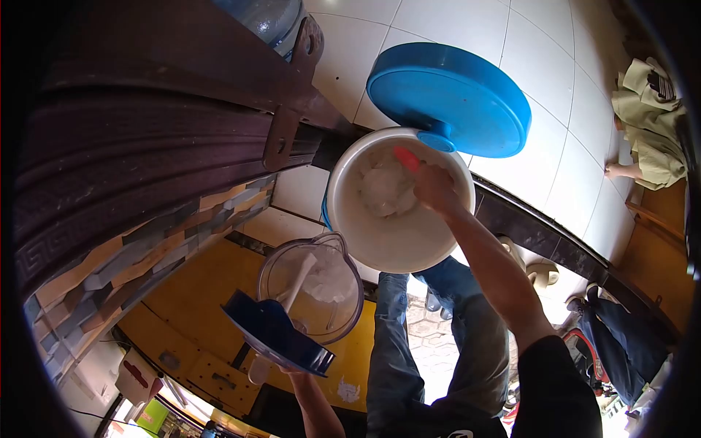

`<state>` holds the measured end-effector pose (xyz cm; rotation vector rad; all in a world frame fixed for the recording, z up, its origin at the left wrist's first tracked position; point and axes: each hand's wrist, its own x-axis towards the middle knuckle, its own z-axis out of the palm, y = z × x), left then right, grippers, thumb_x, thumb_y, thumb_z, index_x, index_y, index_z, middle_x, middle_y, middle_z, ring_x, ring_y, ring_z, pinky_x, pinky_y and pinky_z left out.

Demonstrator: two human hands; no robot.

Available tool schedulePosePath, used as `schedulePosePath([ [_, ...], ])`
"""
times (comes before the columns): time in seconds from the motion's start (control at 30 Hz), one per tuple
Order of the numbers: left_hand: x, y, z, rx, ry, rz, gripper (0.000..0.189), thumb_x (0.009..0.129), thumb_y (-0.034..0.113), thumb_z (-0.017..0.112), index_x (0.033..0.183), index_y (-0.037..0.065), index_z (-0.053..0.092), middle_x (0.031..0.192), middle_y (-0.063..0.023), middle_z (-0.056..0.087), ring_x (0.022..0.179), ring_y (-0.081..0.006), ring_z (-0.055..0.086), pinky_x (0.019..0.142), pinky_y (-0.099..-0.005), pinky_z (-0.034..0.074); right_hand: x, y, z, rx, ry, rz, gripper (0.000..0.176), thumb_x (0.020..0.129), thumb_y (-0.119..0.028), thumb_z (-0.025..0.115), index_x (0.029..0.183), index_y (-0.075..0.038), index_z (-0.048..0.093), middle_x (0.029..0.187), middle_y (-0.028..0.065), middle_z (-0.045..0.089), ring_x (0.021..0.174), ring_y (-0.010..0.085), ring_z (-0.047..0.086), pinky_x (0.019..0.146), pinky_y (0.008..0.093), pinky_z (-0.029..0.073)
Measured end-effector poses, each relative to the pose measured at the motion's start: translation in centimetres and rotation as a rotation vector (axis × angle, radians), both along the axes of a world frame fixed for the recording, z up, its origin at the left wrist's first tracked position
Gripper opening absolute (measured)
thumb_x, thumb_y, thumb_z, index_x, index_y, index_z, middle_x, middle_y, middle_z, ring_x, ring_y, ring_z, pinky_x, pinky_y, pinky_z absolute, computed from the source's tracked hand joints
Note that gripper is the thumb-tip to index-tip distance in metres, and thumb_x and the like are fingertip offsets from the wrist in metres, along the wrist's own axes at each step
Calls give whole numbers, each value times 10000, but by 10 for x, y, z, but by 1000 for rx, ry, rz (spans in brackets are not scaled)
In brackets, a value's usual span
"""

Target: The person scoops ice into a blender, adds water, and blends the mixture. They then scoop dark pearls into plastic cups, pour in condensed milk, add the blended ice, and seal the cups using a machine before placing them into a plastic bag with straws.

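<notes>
At the left, the dark lid point(277, 326) is lying aslant across part of the jug point(355, 310), and we are judging that it could slip or knock the white paddle point(298, 285) if our left hand point(295, 373) is supporting only its edge. That hand is mostly hiding behind the lid, so we are not managing to tell whether it is grasping anything. Next, the jug is appearing just beside the bucket point(398, 248); pieces could be falling between the two if the red tool point(406, 158) is tipping near the rims. In our view, a wet grip could be letting that tool slide into the ice point(385, 191). Farther right, the bucket lid point(456, 102) is standing tilted at the far rim, and a bump from our right hand point(437, 187) could be toppling it.

As for positions, our left hand is sitting below the jug in view, with the dark lid in front of it. The ice is lying inside the bucket, just beside our right hand and to its left. That right hand is reaching inside the rim, its fingers curling around the red tool, whose end is projecting toward the bucket lid.
</notes>
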<state>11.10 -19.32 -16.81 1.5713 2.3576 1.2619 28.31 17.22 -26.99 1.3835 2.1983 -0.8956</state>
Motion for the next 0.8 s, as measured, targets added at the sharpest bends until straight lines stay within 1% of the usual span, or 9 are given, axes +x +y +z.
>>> schedulePosePath([
  [0.03, 2, -3, -4, 31, -133, 6, 410, 896, 193, 371, 1218, -59, 339, 1153, -205, 470, 959, -286, 549, 784, -390, 503, -5, 5, -18, -38, -48, 6, 473, 782, -85, 444, 1241, -190, 387, 914, 180, 584, 823, 353, 581, 707, 457, 468],
  [0.1, 6, -2, -5, 6, -83, 31, 409, 897, 196, 368, 1220, -52, 333, 1153, -207, 467, 957, -290, 547, 784, -391, 502, 1, -3, -90, 156, 108, -334, 423, 839, -185, 410, 1252, -267, 371, 1044, 160, 553, 954, 347, 541, 795, 466, 435],
  [0.23, 18, -3, -3, -90, 66, 53, 406, 899, 201, 361, 1225, -37, 320, 1153, -211, 460, 954, -298, 545, 784, -393, 502, -16, -10, -114, 69, 40, -265, 374, 872, -287, 371, 1244, -250, 392, 1132, 148, 518, 1050, 325, 493, 857, 452, 399],
  [0.3, 22, -4, -4, -117, 86, 57, 405, 901, 204, 357, 1228, -30, 314, 1154, -213, 457, 952, -302, 543, 783, -395, 502, -31, 1, -106, -164, -131, -234, 361, 859, -318, 400, 1202, -218, 459, 1173, 146, 496, 1053, 298, 499, 853, 429, 406],
  [0.33, 23, -6, -5, -124, 91, 62, 404, 901, 206, 355, 1229, -26, 311, 1154, -214, 455, 951, -304, 542, 783, -395, 502, -31, 0, -109, -170, -130, -231, 361, 859, -318, 400, 1202, -218, 459, 1173, 146, 496, 1053, 298, 499, 853, 429, 406],
  [0.43, 26, -12, -5, -129, 94, 67, 402, 903, 210, 350, 1233, -15, 302, 1154, -217, 450, 948, -311, 540, 783, -397, 501, -21, -8, -115, 8, 291, -351, 359, 812, -343, 468, 1117, -171, 546, 1112, 154, 537, 1022, 297, 519, 832, 413, 418],
  [0.5, 27, -17, -3, -129, 93, 72, 401, 904, 213, 346, 1236, -8, 295, 1154, -219, 447, 946, -315, 539, 783, -398, 501, -14, -7, -115, -76, 126, -375, 355, 769, -332, 513, 1058, -139, 587, 1012, 158, 584, 954, 304, 552, 809, 400, 434],
  [0.63, 19, -20, -3, -96, 58, 67, 400, 906, 218, 339, 1241, 7, 283, 1154, -223, 440, 943, -323, 536, 782, -400, 500, -4, -17, -89, -25, 106, -492, 324, 754, -309, 527, 1007, -127, 614, 908, 163, 610, 887, 321, 572, 785, 384, 444],
  [0.8, 9, -14, 9, -65, 140, 29, 378, 903, 220, 360, 1234, 58, 276, 1133, -237, 431, 944, -346, 519, 773, -408, 499, 1, -29, -93, -142, 511, -547, 261, 760, -258, 548, 970, -129, 634, 803, 147, 623, 761, 247, 607, 681, 339, 450],
])
